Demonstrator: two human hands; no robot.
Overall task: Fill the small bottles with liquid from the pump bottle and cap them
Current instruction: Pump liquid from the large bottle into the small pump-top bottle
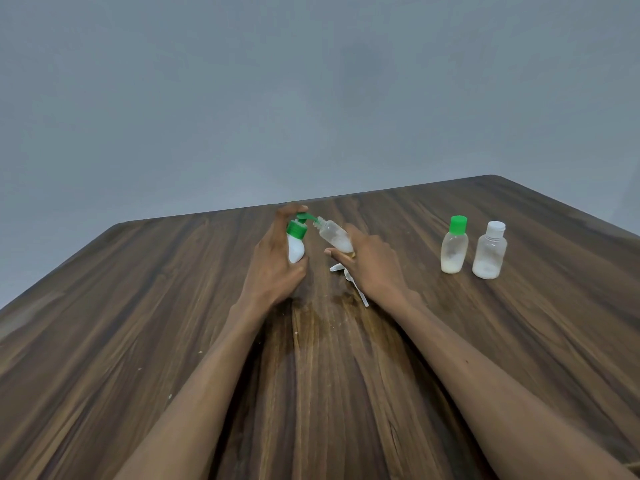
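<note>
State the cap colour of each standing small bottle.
Head view: left bottle's cap is green; right bottle's cap is white.

My left hand covers most of the pump bottle; I see only its green collar, nozzle and a strip of white body. My right hand hides the base of the open small bottle, so I cannot read its fill level. A white object lies partly under that hand; I cannot tell what it is. The table runs off the left, right and bottom edges, and both my forearms are cut off at the bottom.
</note>
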